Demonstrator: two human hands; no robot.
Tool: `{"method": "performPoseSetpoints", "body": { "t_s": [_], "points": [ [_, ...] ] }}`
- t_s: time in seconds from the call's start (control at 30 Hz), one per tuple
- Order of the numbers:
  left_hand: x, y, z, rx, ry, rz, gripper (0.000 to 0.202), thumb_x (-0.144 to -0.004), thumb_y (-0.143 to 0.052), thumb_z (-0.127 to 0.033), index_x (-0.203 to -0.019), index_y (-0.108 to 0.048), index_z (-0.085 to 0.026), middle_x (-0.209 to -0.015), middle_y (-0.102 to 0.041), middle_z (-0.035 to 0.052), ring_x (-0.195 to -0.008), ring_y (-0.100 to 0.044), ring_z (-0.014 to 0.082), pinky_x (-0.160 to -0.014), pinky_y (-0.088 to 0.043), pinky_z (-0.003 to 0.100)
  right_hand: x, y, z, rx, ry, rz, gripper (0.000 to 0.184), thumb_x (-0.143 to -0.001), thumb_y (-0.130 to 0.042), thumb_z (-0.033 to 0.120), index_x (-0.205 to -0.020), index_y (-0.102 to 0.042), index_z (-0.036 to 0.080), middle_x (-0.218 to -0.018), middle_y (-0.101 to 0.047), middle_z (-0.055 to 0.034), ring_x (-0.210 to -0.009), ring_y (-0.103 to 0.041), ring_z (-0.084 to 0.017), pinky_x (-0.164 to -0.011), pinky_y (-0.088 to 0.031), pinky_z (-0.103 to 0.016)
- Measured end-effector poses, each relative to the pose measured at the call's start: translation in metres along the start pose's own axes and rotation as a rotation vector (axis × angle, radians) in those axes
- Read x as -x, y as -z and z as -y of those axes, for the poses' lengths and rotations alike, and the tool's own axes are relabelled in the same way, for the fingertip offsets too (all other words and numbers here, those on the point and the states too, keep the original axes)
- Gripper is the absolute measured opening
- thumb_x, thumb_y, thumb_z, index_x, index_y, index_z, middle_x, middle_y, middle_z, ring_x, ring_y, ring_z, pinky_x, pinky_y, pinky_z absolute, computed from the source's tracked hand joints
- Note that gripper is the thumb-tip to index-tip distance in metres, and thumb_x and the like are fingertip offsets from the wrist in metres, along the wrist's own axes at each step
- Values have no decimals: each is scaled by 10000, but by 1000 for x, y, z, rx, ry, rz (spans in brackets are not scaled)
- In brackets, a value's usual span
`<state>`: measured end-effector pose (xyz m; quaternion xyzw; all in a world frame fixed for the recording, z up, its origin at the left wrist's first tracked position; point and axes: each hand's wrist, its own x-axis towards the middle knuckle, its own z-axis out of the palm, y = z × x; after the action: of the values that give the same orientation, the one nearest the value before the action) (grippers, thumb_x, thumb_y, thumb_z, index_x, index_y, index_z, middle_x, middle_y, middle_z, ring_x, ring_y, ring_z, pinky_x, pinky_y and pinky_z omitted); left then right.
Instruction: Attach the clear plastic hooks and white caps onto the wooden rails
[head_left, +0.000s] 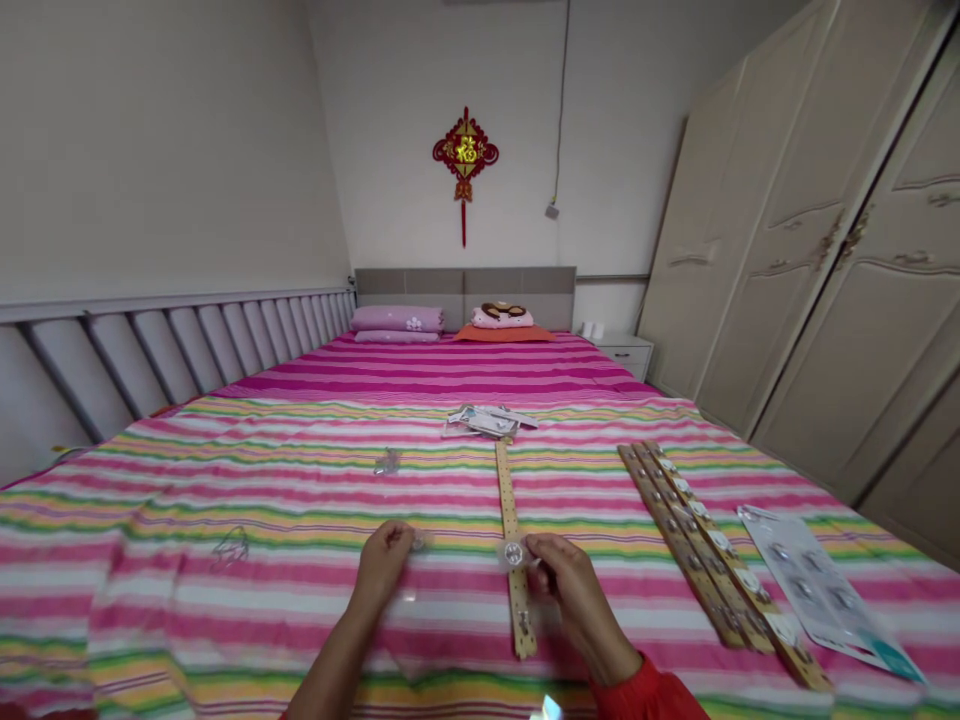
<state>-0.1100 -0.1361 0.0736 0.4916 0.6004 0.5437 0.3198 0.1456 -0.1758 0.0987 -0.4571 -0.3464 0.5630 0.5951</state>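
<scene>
A narrow pale wooden strip (507, 500) with rows of small holes lies lengthwise on the striped bedspread in front of me. My right hand (566, 580) pinches a clear adhesive hook (514, 553) by its edge, over the lower half of the strip; whether it touches the wood I cannot tell. Closer to me, a small shiny hook (523, 622) sits on the strip's near end. To the left, my left hand (385, 560) is closed, its fingertips on a small clear plastic piece (419, 541) just above the bedspread.
Several wooden strips bearing hooks (686, 530) lie at the right, beside a hook package (814, 580). Packaging (487, 420) is piled past the strip's far end. Crumpled clear plastic (387, 462) and another clear scrap (231, 546) lie left. A bed rail (187, 345) runs along the left.
</scene>
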Motion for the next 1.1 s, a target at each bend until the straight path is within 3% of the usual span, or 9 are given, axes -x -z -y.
{"method": "performPoseSetpoints", "body": {
  "t_s": [0.1, 0.2, 0.4, 0.6, 0.83, 0.97, 1.1],
  "points": [
    [-11, 2, 12, -1, 48, -60, 186, -510, -641, -359, -593, -626, -192, -527, -575, -21, -570, -532, 166, -592, -396, 276, 0, 5, 1, 33, 21, -5, 220, -571, -725, 364, -623, -678, 155, -412, -466, 57, -389, -352, -73, -422, -218, -222],
    [-18, 7, 24, 49, 111, -70, 319, -476, -668, -391, -697, -663, -161, -591, -638, 6, -604, -579, 177, -613, -435, 288, 0, 8, 2, 51, 15, -7, 232, -561, -733, 377, -638, -697, 161, -428, -485, 49, -391, -353, -78, -416, -218, -228],
    [-14, 16, 41, 149, 219, -75, 428, -498, -716, -470, -760, -677, -134, -651, -677, 29, -613, -608, 165, -572, -457, 270, -3, 11, 0, 68, 20, 4, 245, -567, -733, 388, -643, -697, 158, -435, -469, 52, -403, -335, -75, -418, -212, -229],
    [-15, 17, 44, 178, 146, -153, 359, -460, -773, -371, -716, -688, -135, -643, -688, 33, -659, -623, 183, -681, -482, 302, -5, 9, -6, 58, 20, 59, 273, -598, -723, 418, -626, -669, 152, -390, -398, 77, -388, -298, -66, -423, -214, -229],
    [-19, 18, 51, 98, 152, -116, 354, -558, -717, -418, -790, -732, -151, -860, -745, 91, -914, -651, 263, -870, -458, 364, -3, 9, -4, 46, 6, 66, 289, -590, -733, 430, -623, -660, 153, -377, -386, 83, -380, -291, -64, -415, -217, -227],
    [-14, 20, 39, -14, 68, -167, 456, -584, -675, -478, -883, -721, -136, -769, -714, 72, -844, -645, 270, -792, -478, 371, -4, 9, -5, 47, 10, 81, 312, -595, -739, 451, -635, -663, 151, -374, -383, 83, -381, -281, -63, -410, -207, -227],
    [3, 10, 4, -93, -55, -318, 470, -600, -644, -534, -886, -705, -166, -784, -641, 54, -771, -598, 236, -750, -472, 361, -3, 9, -5, 52, 8, 136, 315, -613, -746, 454, -659, -675, 151, -393, -394, 80, -388, -280, -62, -412, -201, -226]
  ]
}}
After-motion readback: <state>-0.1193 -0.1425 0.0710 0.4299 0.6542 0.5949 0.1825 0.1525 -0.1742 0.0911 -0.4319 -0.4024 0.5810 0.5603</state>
